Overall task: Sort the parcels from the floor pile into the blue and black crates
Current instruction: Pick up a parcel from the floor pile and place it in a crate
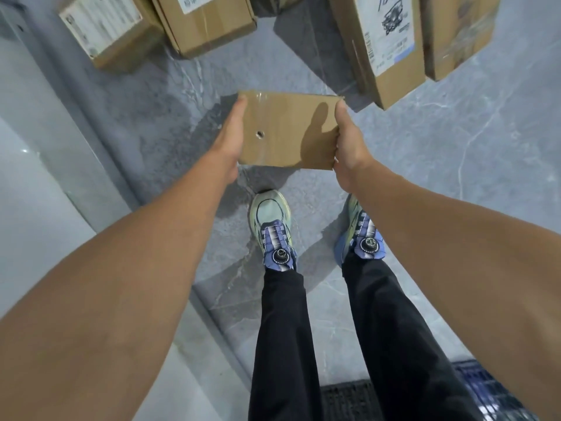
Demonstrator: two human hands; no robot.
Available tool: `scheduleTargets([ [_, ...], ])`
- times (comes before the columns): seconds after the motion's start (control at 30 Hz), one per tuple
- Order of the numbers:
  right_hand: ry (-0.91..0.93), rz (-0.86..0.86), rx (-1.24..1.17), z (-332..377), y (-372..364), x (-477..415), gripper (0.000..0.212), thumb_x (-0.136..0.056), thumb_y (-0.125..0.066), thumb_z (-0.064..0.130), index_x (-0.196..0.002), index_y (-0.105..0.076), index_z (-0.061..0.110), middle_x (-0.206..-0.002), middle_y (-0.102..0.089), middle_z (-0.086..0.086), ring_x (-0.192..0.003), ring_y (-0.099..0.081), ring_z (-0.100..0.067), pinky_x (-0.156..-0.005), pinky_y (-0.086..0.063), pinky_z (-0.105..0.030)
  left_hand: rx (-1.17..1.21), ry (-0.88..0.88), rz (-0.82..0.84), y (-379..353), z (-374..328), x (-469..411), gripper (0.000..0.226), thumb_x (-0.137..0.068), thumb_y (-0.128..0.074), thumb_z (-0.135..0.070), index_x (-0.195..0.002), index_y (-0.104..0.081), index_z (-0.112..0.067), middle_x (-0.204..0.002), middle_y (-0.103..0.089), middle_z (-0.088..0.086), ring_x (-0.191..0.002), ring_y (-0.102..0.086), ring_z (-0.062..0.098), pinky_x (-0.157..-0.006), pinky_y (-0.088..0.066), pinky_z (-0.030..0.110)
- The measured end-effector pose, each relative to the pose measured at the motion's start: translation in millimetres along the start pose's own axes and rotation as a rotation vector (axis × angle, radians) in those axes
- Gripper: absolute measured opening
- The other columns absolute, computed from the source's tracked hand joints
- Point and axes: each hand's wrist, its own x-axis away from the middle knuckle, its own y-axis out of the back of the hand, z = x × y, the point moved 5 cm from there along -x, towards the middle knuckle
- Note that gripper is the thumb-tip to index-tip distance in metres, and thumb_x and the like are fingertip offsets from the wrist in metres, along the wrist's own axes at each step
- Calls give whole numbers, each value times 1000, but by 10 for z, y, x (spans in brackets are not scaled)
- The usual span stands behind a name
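Note:
I hold a flat brown cardboard parcel (288, 132) above the grey floor, in front of my feet. It has a small round hole near its left side. My left hand (229, 141) grips its left edge, thumb along the top, fingers hidden underneath. My right hand (349, 147) grips its right edge, thumb on the top face. Part of the blue crate (488, 390) shows at the bottom right behind my legs, and a strip of the black crate (349, 396) lies between my legs at the bottom edge.
Several cardboard parcels lie on the floor ahead: one with a white label (106, 31) at top left, a box (206, 22) beside it, a tall labelled box (385, 47) and another (455, 34) at top right. A pale wall (36, 177) runs along the left.

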Motion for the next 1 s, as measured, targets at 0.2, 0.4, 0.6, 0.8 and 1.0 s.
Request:
scheduleTargets([
  [0.2,48,35,-25,73,50,609,91,-90,-38,85,-160,-39,27,-163,-43,1,-148,-41,-19,-126,-27,-50,35,-9,23,115,-150,644,42,-106,-23,-63,-104,-60,-46,-89,-68,-31,-80,-64,-15,-72,-46,19],
  [0.4,78,49,-89,482,72,1653,88,-88,-40,87,-157,-44,33,-158,-48,6,-146,-42,-16,-127,-24,-48,58,-98,5,237,-619,1754,78,-91,-29,-85,-152,-43,-37,-147,-52,-15,-132,-48,5,-118,-29,38],
  [0.6,179,48,-126,1272,378,3033,74,-95,-33,82,-152,-48,36,-150,-53,8,-141,-46,-15,-125,-26,-46,96,-199,40,123,-1457,3274,75,-85,-31,-90,-146,-46,-49,-162,-38,-9,-150,-32,14,-126,-16,51],
  [0.8,340,63,-163,1896,844,4327,84,-84,-35,88,-151,-46,39,-149,-50,13,-139,-45,-12,-125,-27,-45,37,-342,55,-96,-2242,4642,67,-96,-29,-78,-153,-38,-44,-147,-47,-20,-140,-39,7,-122,-24,38],
  [1.0,465,43,-235,2069,1275,5394,99,-75,-37,99,-149,-54,36,-152,-54,8,-141,-48,-16,-126,-25,-51,-46,-445,164,-420,-2612,5639,52,-100,-28,-73,-143,-44,-48,-142,-52,-18,-132,-47,8,-111,-34,33],
])
